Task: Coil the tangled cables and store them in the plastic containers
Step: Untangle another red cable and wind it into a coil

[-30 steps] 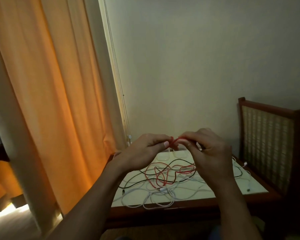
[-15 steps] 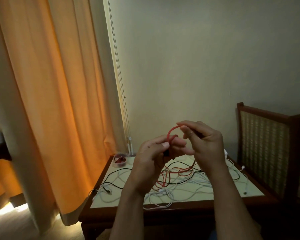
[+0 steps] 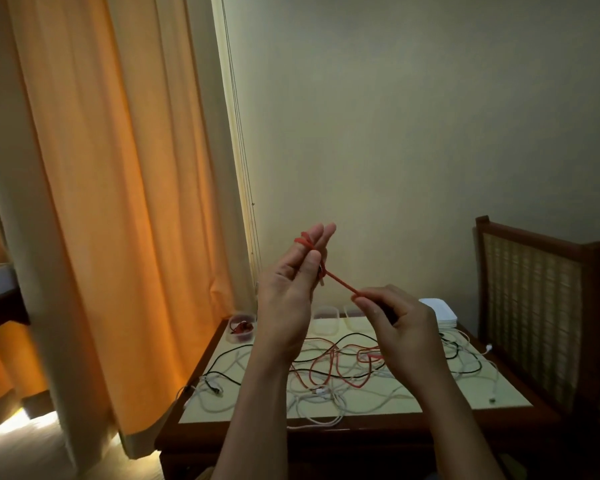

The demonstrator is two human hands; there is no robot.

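One thin red cable (image 3: 342, 283) wraps L hand (image 3: 288, 292).

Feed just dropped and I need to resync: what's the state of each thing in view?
red cable, taut between the hands
left hand, fingers straight, cable looped round them, thumb pinning it
right hand, pinching cable
cable pile, tangled
left container, open, red item inside
middle container, open, looks empty
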